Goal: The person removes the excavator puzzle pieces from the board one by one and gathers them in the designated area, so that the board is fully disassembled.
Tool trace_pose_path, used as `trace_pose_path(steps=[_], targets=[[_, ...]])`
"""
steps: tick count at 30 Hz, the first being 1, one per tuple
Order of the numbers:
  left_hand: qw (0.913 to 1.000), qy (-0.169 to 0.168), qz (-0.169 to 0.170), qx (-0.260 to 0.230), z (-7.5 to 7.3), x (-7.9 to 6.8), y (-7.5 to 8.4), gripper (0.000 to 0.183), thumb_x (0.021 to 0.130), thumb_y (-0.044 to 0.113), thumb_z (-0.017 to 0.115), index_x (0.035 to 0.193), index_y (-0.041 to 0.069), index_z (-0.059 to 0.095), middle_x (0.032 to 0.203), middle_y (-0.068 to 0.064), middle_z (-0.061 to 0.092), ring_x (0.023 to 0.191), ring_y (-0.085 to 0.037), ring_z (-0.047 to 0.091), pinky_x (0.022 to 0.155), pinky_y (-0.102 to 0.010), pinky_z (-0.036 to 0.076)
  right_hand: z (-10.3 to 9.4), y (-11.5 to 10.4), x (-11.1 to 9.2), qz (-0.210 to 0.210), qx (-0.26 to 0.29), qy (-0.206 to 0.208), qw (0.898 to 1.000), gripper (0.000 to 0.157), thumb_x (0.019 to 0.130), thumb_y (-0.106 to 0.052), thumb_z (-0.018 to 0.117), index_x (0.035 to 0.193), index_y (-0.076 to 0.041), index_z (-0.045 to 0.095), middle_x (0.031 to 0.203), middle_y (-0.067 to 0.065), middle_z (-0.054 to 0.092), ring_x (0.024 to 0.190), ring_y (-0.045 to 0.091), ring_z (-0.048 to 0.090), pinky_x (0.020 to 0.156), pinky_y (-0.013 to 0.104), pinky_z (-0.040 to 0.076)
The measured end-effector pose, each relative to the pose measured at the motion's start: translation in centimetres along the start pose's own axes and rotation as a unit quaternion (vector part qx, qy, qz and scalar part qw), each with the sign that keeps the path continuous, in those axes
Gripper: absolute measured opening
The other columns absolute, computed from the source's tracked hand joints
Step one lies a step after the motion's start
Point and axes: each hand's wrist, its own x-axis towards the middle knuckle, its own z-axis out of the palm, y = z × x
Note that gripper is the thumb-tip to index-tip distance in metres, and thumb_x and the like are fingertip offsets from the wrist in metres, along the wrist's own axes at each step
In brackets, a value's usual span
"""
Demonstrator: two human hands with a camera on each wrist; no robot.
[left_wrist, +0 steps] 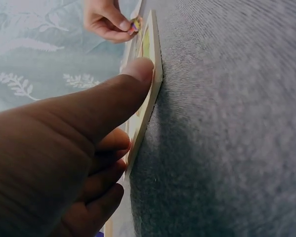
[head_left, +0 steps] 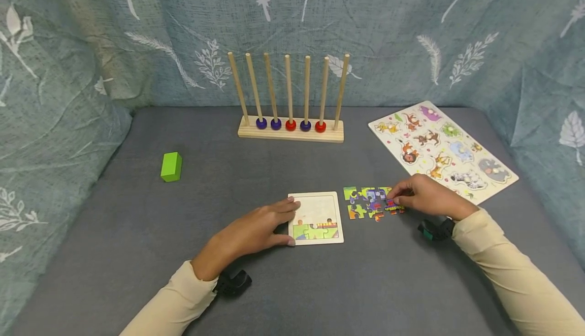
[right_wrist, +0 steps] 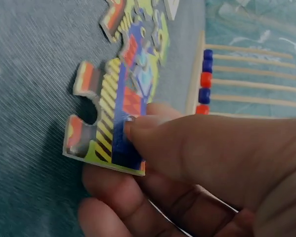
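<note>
My left hand (head_left: 258,227) rests at the left side of a small wooden puzzle tray (head_left: 339,214), fingertips on its rim and thumb (left_wrist: 138,74) at the near corner. Joined jigsaw pieces (head_left: 315,232) fill the tray's near strip; its pale base shows above them. Just right of the tray lie several loose jigsaw pieces (head_left: 356,211) with green, purple and orange print. My right hand (head_left: 431,198) pinches a jigsaw piece (right_wrist: 107,118) with yellow stripes and blue between thumb and fingers, its edge lifted in the right wrist view.
Behind stands a wooden peg stand (head_left: 292,133) with blue and red beads. An animal peg puzzle board (head_left: 439,145) lies at the back right, close behind my right hand. A green block (head_left: 171,167) is on the left. A patterned cloth (head_left: 292,31) hangs around the grey table.
</note>
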Motion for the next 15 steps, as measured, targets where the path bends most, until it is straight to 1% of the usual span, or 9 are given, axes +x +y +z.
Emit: trace_pose_path(steps=[2,4,11,15], targets=[[1.0,0.001,0.002,0.002,0.11,0.05,-0.04,0.062,0.086,0.032,0.076,0.135,-0.002,0.056,0.147,-0.014,0.044,0.139,-0.028,0.034,0.107,-0.044,0.036,-0.09,-0.12,0.01,-0.002,-0.011,0.008,1.0,0.016,0.089,0.006,0.063,0.095,-0.003,0.074,0.092,0.001,0.071,0.07,0.005,0.053,0.06,0.025,0.046],[1.0,0.002,0.003,0.001,0.2,0.08,-0.05,0.062,0.085,0.031,0.076,0.134,-0.002,0.056,0.147,-0.014,0.044,0.14,-0.029,0.034,0.108,-0.044,0.035,-0.14,-0.23,-0.02,-0.005,-0.01,0.01,1.0,0.015,0.088,0.006,0.063,0.095,-0.003,0.074,0.091,0.002,0.071,0.07,0.004,0.053,0.059,0.025,0.046],[0.9999,0.002,0.013,-0.001,0.33,0.32,0.22,0.061,0.086,0.029,0.077,0.134,-0.002,0.056,0.146,-0.014,0.045,0.139,-0.027,0.036,0.107,-0.043,0.036,0.04,-0.17,-0.04,-0.003,0.008,0.004,1.0,0.016,0.089,0.006,0.062,0.098,-0.001,0.074,0.094,0.003,0.071,0.074,0.005,0.055,0.062,0.025,0.048],[1.0,0.001,0.009,-0.002,0.38,0.4,0.28,0.063,0.085,0.029,0.077,0.135,-0.003,0.055,0.147,-0.014,0.044,0.14,-0.028,0.034,0.108,-0.044,0.035,0.2,-0.04,0.06,-0.004,0.014,-0.004,1.0,0.016,0.089,0.005,0.062,0.098,-0.002,0.074,0.094,0.002,0.071,0.074,0.005,0.054,0.063,0.024,0.047]])
